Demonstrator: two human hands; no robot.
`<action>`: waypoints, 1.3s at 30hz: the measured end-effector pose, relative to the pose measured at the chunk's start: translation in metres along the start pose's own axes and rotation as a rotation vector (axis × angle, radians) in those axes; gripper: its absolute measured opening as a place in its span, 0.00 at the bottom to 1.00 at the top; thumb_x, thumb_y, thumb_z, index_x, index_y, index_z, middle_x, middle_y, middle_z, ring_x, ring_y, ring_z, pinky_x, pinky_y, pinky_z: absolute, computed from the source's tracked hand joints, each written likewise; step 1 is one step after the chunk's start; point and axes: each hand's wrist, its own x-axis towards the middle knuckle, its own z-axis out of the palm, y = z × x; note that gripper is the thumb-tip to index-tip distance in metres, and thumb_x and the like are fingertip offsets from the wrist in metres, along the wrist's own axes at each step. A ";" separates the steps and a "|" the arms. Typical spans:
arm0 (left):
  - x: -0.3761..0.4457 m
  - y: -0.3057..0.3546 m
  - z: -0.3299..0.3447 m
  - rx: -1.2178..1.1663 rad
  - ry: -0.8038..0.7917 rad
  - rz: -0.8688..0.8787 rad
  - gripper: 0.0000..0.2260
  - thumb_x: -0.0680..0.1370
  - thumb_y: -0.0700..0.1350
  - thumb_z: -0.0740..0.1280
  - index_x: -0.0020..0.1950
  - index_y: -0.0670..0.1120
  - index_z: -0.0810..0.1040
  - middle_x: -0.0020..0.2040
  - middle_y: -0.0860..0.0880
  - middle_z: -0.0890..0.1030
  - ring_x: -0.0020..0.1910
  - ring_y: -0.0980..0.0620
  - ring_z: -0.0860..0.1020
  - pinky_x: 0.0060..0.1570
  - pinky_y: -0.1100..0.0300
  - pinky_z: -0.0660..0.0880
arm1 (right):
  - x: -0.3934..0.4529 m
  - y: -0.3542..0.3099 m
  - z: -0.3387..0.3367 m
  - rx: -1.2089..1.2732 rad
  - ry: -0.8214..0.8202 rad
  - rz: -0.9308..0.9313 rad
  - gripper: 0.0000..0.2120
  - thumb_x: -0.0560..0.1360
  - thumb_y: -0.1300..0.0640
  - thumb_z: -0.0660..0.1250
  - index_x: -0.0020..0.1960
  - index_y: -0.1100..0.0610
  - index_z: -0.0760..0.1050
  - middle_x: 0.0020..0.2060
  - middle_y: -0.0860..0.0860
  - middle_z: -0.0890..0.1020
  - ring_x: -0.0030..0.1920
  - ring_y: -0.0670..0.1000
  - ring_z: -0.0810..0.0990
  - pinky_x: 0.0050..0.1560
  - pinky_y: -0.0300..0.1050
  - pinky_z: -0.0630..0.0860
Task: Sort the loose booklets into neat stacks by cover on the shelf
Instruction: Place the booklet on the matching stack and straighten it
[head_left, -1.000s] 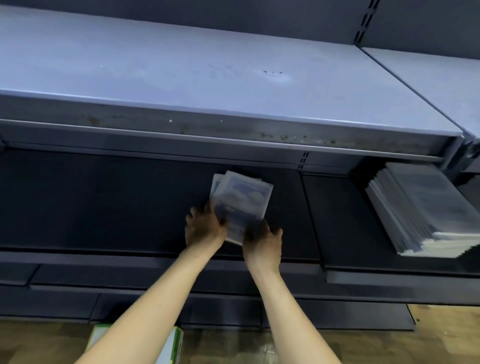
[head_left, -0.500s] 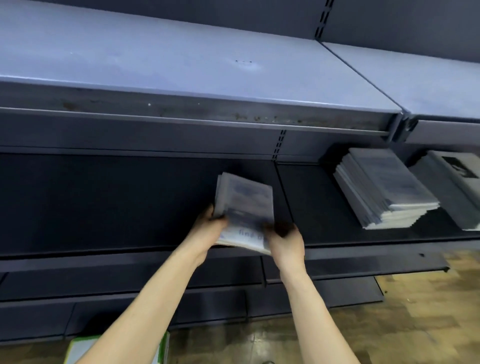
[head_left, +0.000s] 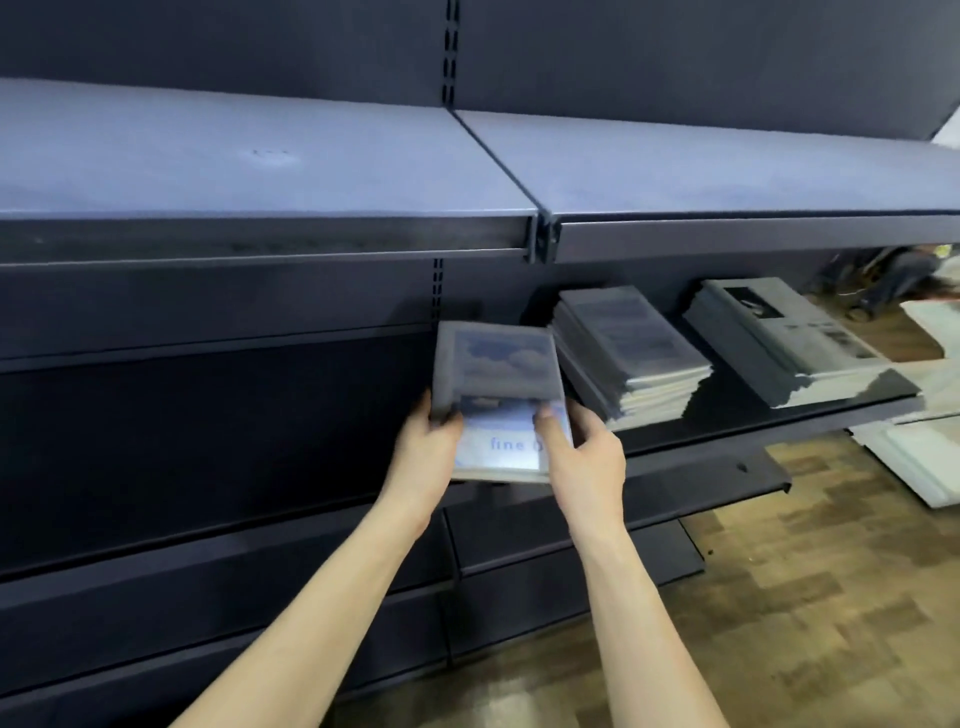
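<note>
**Both hands hold a bundle of cloud-cover booklets at the middle shelf**

The left hand (head_left: 423, 457) grips the left edge of a bundle of booklets (head_left: 498, 400), its fingers curled round the side and hidden behind the covers, the thumb lying on top. The right hand (head_left: 582, 457) holds the bundle's lower right corner, thumb pressed flat on the front cover and the other fingers tucked underneath, where their spread cannot be told. The bundle is not squared: an upper booklet with a cloudy-sky picture sits further back, and a lower one with blue lettering reading "fine" sticks out toward the camera. The bundle is tilted, its far end just over the front edge of the dark middle shelf (head_left: 727, 426); whether it touches the shelf cannot be told.

Just to the right of the bundle, on that shelf, lies a stack of grey booklets (head_left: 631, 358), fanned slightly at its edge. Further right lies a second stack (head_left: 784, 338) with a dark photo on its cover. The grey upper shelf (head_left: 260, 171) runs above. Pale sheets (head_left: 919, 457) lie on the wooden floor (head_left: 779, 597) at right.
</note>
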 end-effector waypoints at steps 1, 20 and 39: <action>0.000 0.003 0.013 0.011 0.004 0.024 0.15 0.80 0.38 0.61 0.65 0.50 0.74 0.57 0.53 0.81 0.56 0.55 0.79 0.58 0.59 0.73 | 0.005 0.001 -0.012 0.010 0.002 -0.007 0.24 0.75 0.39 0.65 0.63 0.54 0.79 0.55 0.48 0.84 0.59 0.50 0.80 0.61 0.50 0.77; -0.003 0.030 0.235 0.155 0.195 0.150 0.17 0.81 0.42 0.60 0.70 0.52 0.69 0.60 0.57 0.74 0.58 0.59 0.72 0.53 0.67 0.65 | 0.132 0.033 -0.185 0.171 -0.349 -0.117 0.34 0.70 0.51 0.75 0.73 0.49 0.67 0.62 0.41 0.78 0.60 0.40 0.77 0.59 0.39 0.75; 0.099 0.004 0.272 0.332 0.222 0.121 0.26 0.79 0.46 0.66 0.75 0.54 0.60 0.66 0.56 0.69 0.60 0.58 0.72 0.51 0.68 0.73 | 0.234 0.058 -0.169 0.231 -0.447 -0.052 0.27 0.72 0.58 0.77 0.68 0.48 0.73 0.57 0.44 0.83 0.55 0.41 0.82 0.56 0.39 0.78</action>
